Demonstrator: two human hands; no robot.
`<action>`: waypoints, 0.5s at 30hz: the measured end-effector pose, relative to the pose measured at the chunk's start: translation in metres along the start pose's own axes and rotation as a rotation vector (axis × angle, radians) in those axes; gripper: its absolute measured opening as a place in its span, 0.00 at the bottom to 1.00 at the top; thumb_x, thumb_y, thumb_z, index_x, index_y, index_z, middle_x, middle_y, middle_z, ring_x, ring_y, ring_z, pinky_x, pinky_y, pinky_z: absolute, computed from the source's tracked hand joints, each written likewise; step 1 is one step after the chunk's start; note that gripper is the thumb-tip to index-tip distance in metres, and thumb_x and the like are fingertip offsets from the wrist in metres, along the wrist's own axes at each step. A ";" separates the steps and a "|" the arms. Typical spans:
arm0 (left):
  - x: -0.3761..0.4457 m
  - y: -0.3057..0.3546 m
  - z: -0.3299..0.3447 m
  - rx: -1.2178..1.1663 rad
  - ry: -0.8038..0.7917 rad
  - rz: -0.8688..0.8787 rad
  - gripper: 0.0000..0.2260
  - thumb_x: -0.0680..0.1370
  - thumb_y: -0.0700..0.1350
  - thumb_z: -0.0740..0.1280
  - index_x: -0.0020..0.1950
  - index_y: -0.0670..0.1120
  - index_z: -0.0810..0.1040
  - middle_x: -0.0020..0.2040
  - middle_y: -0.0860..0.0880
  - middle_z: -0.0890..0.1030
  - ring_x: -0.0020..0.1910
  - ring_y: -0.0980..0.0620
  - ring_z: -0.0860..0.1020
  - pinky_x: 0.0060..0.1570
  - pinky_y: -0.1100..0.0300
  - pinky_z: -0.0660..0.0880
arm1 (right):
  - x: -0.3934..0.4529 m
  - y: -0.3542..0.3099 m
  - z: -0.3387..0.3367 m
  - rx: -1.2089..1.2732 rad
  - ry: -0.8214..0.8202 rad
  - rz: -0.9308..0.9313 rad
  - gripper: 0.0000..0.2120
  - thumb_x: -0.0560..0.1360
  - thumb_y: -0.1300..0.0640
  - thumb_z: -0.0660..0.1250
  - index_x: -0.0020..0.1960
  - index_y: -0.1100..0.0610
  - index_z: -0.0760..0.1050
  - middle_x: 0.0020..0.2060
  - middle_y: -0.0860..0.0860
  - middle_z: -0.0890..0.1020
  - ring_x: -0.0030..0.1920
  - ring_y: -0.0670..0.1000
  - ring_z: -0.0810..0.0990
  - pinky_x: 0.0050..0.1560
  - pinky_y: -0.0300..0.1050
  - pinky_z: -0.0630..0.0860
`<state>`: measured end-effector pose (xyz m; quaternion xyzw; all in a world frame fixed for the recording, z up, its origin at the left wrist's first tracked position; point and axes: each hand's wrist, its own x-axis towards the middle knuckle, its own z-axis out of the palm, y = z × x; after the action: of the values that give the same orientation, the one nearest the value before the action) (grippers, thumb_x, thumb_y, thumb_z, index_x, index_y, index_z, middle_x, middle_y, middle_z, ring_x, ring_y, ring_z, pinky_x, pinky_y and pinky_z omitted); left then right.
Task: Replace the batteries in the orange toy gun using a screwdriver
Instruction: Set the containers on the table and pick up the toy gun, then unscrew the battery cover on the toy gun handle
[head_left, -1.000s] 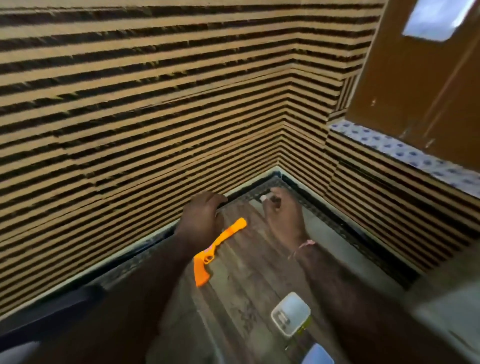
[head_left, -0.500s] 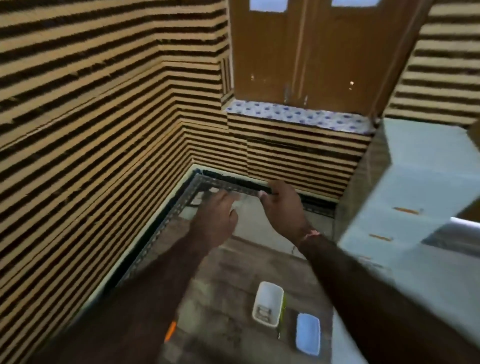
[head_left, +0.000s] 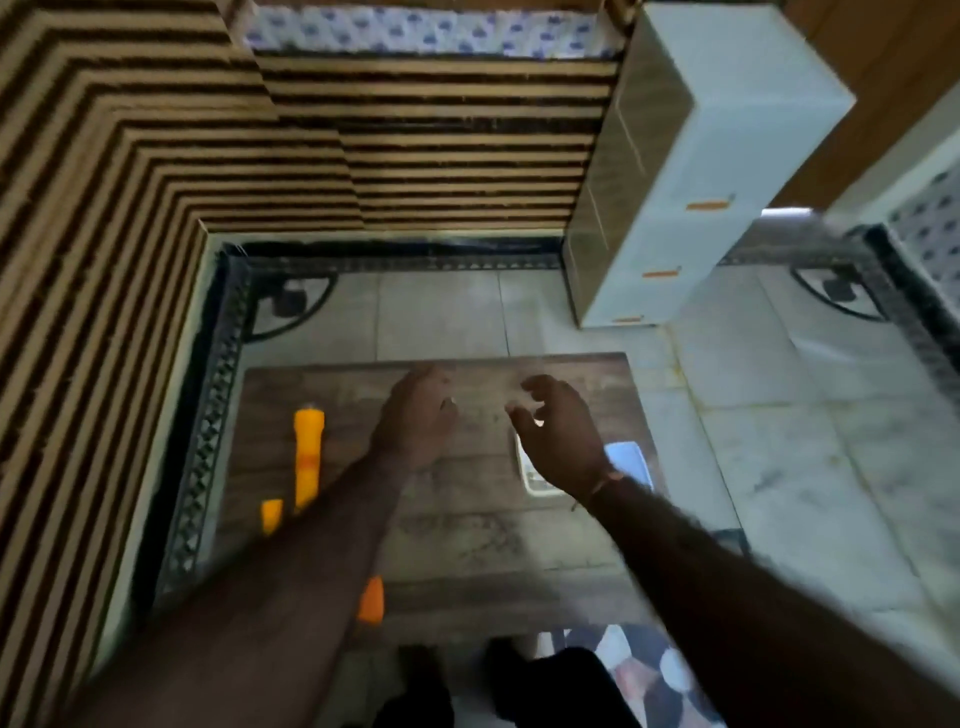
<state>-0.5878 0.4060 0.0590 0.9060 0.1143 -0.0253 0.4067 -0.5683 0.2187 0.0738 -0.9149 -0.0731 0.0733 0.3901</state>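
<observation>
The orange toy gun (head_left: 308, 457) lies on the left side of a low wooden table (head_left: 493, 551), barrel pointing away from me; my left forearm crosses over its middle and its grip shows near the front edge. My left hand (head_left: 415, 421) hovers over the table's far middle, right of the gun, fingers relaxed, holding nothing I can see. My right hand (head_left: 561, 436) hovers beside it with loosely curled fingers and thumb apart, empty. Under it sits a small white container (head_left: 531, 475), partly hidden. No screwdriver shows.
A pale blue lid (head_left: 629, 457) lies right of the container. A white cabinet (head_left: 691, 197) stands on the tiled floor beyond the table's right corner. Striped walls (head_left: 130, 234) close in on the left and back. My legs are below the table's front edge.
The view swung down and right, bringing the whole table and gun back into sight. Both hands drew back from the far corner to above the table. The picture is blurred by motion.
</observation>
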 end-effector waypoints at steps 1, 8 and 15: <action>0.001 -0.019 0.009 -0.031 -0.017 -0.026 0.22 0.69 0.48 0.64 0.57 0.36 0.79 0.57 0.36 0.80 0.57 0.38 0.79 0.58 0.43 0.75 | -0.006 0.007 0.015 -0.003 -0.008 0.009 0.15 0.75 0.53 0.71 0.59 0.58 0.76 0.53 0.56 0.80 0.50 0.56 0.81 0.55 0.48 0.76; 0.001 -0.126 0.064 -0.170 0.197 -0.183 0.16 0.73 0.39 0.62 0.59 0.43 0.80 0.51 0.46 0.82 0.47 0.52 0.79 0.44 0.70 0.71 | -0.047 0.056 0.165 0.014 -0.222 -0.119 0.22 0.72 0.53 0.72 0.63 0.58 0.75 0.56 0.55 0.79 0.53 0.54 0.79 0.56 0.53 0.77; 0.001 -0.203 0.056 -0.154 0.410 -0.169 0.12 0.78 0.38 0.65 0.61 0.40 0.78 0.48 0.48 0.79 0.47 0.55 0.77 0.43 0.73 0.72 | -0.112 0.063 0.277 -0.212 -0.479 -0.466 0.38 0.61 0.32 0.74 0.60 0.57 0.75 0.54 0.57 0.77 0.53 0.61 0.73 0.54 0.55 0.70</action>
<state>-0.6301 0.4955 -0.1273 0.8456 0.2715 0.1340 0.4396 -0.7258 0.3487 -0.1527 -0.8659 -0.3765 0.1871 0.2709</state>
